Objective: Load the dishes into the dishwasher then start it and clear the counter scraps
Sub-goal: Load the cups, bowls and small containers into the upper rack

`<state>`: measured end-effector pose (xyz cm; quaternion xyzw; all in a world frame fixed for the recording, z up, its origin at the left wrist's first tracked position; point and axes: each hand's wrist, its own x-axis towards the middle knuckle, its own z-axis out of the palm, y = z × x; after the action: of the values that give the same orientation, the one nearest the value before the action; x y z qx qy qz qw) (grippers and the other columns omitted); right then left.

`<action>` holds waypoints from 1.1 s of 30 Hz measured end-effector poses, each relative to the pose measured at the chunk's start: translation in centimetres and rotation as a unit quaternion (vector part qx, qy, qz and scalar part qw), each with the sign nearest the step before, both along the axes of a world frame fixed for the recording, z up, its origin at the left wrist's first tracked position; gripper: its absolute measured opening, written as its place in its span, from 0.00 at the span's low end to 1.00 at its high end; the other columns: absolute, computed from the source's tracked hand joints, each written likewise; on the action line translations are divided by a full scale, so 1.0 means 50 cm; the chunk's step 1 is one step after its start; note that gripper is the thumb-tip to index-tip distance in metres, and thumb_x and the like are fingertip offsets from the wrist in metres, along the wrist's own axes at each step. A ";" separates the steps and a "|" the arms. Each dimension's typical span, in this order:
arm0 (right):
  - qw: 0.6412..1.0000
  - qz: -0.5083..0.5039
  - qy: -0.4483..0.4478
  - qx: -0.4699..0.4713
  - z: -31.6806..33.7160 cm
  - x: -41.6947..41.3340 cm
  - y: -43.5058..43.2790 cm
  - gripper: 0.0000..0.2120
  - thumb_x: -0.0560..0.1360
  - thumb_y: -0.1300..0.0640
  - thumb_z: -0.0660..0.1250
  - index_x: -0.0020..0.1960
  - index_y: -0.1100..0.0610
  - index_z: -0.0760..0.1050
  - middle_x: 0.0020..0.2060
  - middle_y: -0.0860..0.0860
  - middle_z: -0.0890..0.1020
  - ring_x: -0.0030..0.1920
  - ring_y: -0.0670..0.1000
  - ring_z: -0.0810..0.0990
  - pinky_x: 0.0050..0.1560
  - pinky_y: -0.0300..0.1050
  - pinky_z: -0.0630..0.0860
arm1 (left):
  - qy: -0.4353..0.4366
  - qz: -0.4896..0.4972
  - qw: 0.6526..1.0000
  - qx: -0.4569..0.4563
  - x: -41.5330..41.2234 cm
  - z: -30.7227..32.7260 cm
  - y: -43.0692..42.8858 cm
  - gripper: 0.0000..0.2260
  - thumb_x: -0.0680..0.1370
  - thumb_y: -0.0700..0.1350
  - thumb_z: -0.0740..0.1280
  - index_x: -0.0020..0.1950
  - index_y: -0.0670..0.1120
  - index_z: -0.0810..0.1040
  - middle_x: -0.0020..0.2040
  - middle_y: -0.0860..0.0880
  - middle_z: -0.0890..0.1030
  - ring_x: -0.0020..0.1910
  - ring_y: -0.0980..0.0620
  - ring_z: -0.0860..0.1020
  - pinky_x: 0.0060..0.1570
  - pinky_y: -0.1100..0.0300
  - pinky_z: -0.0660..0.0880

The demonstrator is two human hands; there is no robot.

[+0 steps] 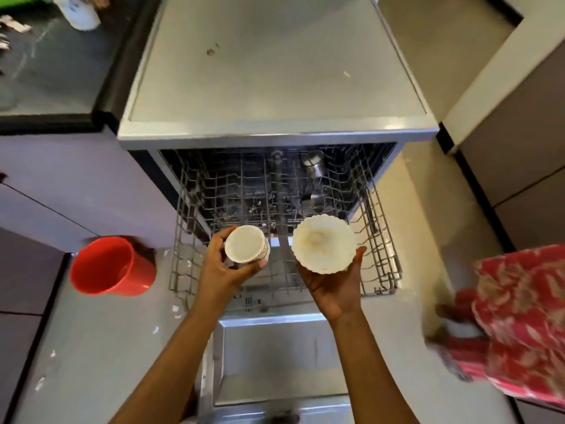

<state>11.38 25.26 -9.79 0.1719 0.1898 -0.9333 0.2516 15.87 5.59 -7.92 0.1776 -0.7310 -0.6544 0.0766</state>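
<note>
Open dishwasher's pulled-out grey wire rack [379, 246] | my left hand [220, 270] grips white cylindrical cup [246, 243] above it | my right hand [333, 286] cradles cream scalloped bowl [324, 244] alongside

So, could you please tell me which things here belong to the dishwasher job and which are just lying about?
Job:
- cup in left hand
- scalloped bowl in right hand
- pulled-out rack
- steel tumbler already loaded
- paper scraps

Lying about:
- red bucket
</note>
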 end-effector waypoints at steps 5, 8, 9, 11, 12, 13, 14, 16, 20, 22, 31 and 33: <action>0.989 -0.029 -0.049 0.134 -0.057 -0.040 0.085 0.30 0.69 0.40 0.68 0.65 0.55 0.69 0.60 0.62 0.76 0.56 0.63 0.78 0.48 0.58 0.80 | -0.021 -0.012 1.000 0.013 -0.003 -0.067 0.023 0.34 0.56 0.53 0.81 0.58 0.59 0.71 0.60 0.51 0.75 0.59 0.56 0.74 0.53 0.62 0.77; 0.964 -0.040 -0.072 0.252 -0.063 -0.093 0.137 0.31 0.70 0.40 0.64 0.69 0.55 0.66 0.62 0.61 0.73 0.58 0.61 0.75 0.50 0.58 0.80 | -0.023 -0.020 0.999 0.030 -0.011 -0.094 0.033 0.33 0.58 0.46 0.82 0.59 0.55 0.72 0.61 0.49 0.74 0.59 0.54 0.74 0.48 0.68 0.77; 0.951 -0.035 -0.063 0.302 -0.059 -0.111 0.148 0.30 0.71 0.42 0.65 0.69 0.55 0.65 0.60 0.59 0.74 0.56 0.59 0.76 0.47 0.56 0.81 | -0.023 -0.023 0.999 0.030 -0.014 -0.099 0.037 0.33 0.58 0.46 0.82 0.59 0.55 0.72 0.60 0.50 0.75 0.59 0.55 0.74 0.47 0.70 0.76; 0.900 0.007 -0.026 0.434 -0.046 -0.141 0.157 0.25 0.74 0.46 0.66 0.67 0.53 0.66 0.59 0.56 0.74 0.51 0.55 0.77 0.41 0.52 0.81 | -0.024 -0.025 0.999 0.029 -0.018 -0.106 0.044 0.33 0.57 0.48 0.81 0.59 0.55 0.72 0.59 0.52 0.75 0.57 0.59 0.75 0.47 0.71 0.75; 0.869 0.038 -0.005 0.493 -0.043 -0.153 0.157 0.24 0.74 0.48 0.68 0.67 0.51 0.66 0.59 0.55 0.74 0.50 0.54 0.77 0.39 0.49 0.79 | -0.024 -0.027 0.999 0.028 -0.019 -0.110 0.048 0.32 0.58 0.48 0.81 0.59 0.55 0.73 0.59 0.52 0.76 0.56 0.60 0.75 0.47 0.71 0.75; 0.835 0.067 0.017 0.546 -0.046 -0.164 0.156 0.26 0.72 0.49 0.70 0.67 0.51 0.65 0.59 0.54 0.74 0.50 0.54 0.77 0.39 0.47 0.78 | -0.024 -0.029 0.999 0.025 -0.021 -0.116 0.049 0.33 0.58 0.46 0.81 0.60 0.53 0.73 0.59 0.52 0.75 0.57 0.59 0.75 0.47 0.70 0.75; 0.800 0.089 0.042 0.592 -0.050 -0.173 0.156 0.28 0.71 0.50 0.72 0.67 0.51 0.65 0.59 0.54 0.74 0.52 0.55 0.77 0.40 0.46 0.77 | -0.026 -0.031 0.999 0.020 -0.023 -0.123 0.051 0.34 0.59 0.44 0.82 0.61 0.52 0.72 0.60 0.51 0.75 0.58 0.58 0.75 0.48 0.70 0.75; 0.756 0.120 0.071 0.639 -0.060 -0.180 0.154 0.31 0.69 0.49 0.74 0.68 0.51 0.65 0.59 0.55 0.74 0.53 0.56 0.76 0.40 0.45 0.76 | -0.028 -0.027 0.999 0.018 -0.026 -0.130 0.055 0.33 0.61 0.40 0.80 0.63 0.50 0.72 0.60 0.50 0.75 0.59 0.55 0.74 0.48 0.71 0.75; 0.848 0.164 0.020 0.504 -0.064 -0.173 0.131 0.23 0.74 0.49 0.67 0.65 0.52 0.65 0.58 0.55 0.74 0.56 0.58 0.75 0.39 0.48 0.78 | -0.021 -0.008 0.999 0.041 -0.034 -0.130 0.066 0.30 0.64 0.35 0.77 0.61 0.51 0.71 0.58 0.54 0.75 0.56 0.57 0.75 0.45 0.73 0.74; 0.863 0.183 0.025 0.470 -0.072 -0.168 0.104 0.24 0.74 0.49 0.67 0.66 0.53 0.65 0.60 0.56 0.75 0.55 0.58 0.76 0.40 0.48 0.79 | -0.026 0.004 0.998 0.053 -0.041 -0.133 0.063 0.30 0.64 0.34 0.77 0.61 0.52 0.70 0.57 0.55 0.75 0.55 0.59 0.74 0.44 0.74 0.74; 0.413 0.244 0.254 0.840 -0.185 -0.185 -0.003 0.45 0.61 0.38 0.75 0.70 0.52 0.61 0.67 0.60 0.65 0.66 0.63 0.66 0.60 0.53 0.71 | -0.061 0.051 0.997 -0.001 -0.070 -0.171 0.012 0.32 0.63 0.41 0.79 0.61 0.54 0.68 0.61 0.50 0.73 0.58 0.55 0.73 0.49 0.70 0.71; 0.396 0.268 0.244 0.844 -0.198 -0.192 -0.012 0.44 0.62 0.39 0.75 0.71 0.51 0.59 0.69 0.60 0.62 0.68 0.64 0.63 0.61 0.56 0.70 | -0.060 0.054 0.997 -0.001 -0.069 -0.179 0.010 0.32 0.63 0.41 0.79 0.61 0.56 0.68 0.61 0.50 0.73 0.59 0.55 0.73 0.50 0.68 0.72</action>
<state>1.80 24.65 -19.69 0.0021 0.9702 -0.1836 0.1582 12.44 6.09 -16.88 0.2555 -0.7245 -0.6366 0.0675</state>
